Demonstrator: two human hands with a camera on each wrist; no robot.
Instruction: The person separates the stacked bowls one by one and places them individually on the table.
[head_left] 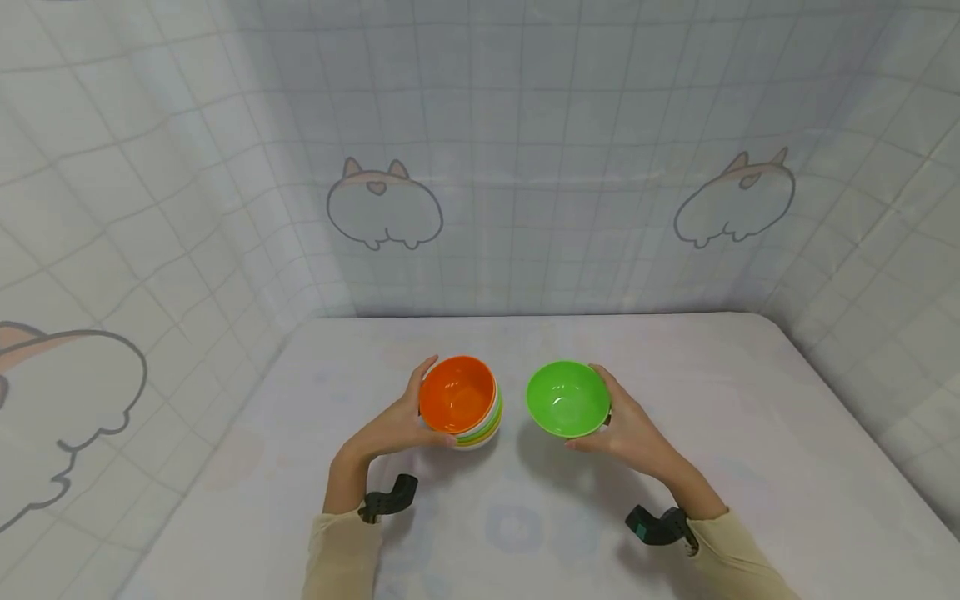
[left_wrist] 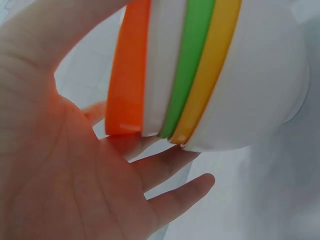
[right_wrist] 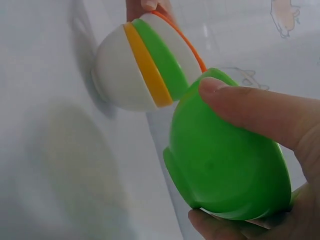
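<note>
A stack of nested bowls stands on the table left of centre, an orange bowl (head_left: 457, 393) on top. Below it show the rims of a white bowl, a green bowl and a yellow bowl (left_wrist: 207, 75), with another white bowl (left_wrist: 265, 80) at the bottom. My left hand (head_left: 397, 423) grips the stack from its left side, thumb near me and fingers round the far side by the upper rims. To the right, my right hand (head_left: 630, 425) holds a separate green bowl (right_wrist: 225, 150) above the table, thumb and fingers on opposite sides. Its glossy inside faces up in the head view.
A pale cloth covers the table (head_left: 517, 529), and the raised bowl casts a shadow on it. Behind and at both sides hang grid-patterned curtains (head_left: 555, 142) with cartoon animal drawings. A dark wrist mount (head_left: 390, 498) sits on each forearm.
</note>
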